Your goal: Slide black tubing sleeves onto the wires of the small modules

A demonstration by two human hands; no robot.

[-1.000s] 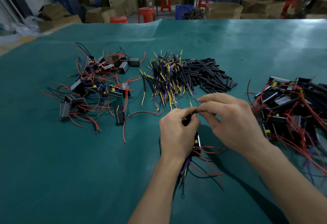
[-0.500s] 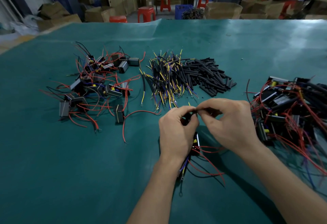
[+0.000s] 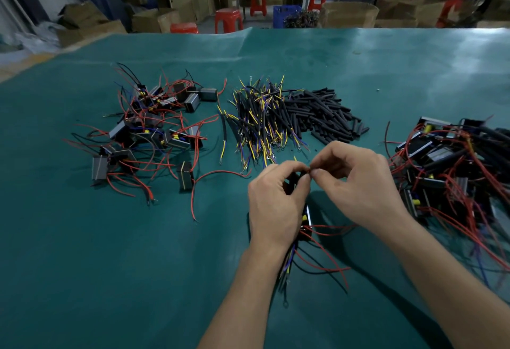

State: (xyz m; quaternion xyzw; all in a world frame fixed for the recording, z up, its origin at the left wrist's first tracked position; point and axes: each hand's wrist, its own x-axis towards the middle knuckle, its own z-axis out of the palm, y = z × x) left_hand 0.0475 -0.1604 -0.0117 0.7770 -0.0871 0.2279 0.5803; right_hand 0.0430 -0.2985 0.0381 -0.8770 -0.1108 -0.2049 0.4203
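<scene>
1. Left hand (image 3: 276,202) curls round a small module (image 3: 307,217) above the green mat (image 3: 110,266), fingertips pinching something dark, probably a sleeve.
2. Right hand (image 3: 356,186) pinches a red wire end (image 3: 308,171) right at the left fingertips.
3. Sleeve itself mostly hidden; can't tell how far on.
4. Wire looks thin and floppy: best gripped close to the tip or it buckles.
5. Loose black sleeves (image 3: 323,112) piled beyond the hands: light, likely slippery.
</scene>
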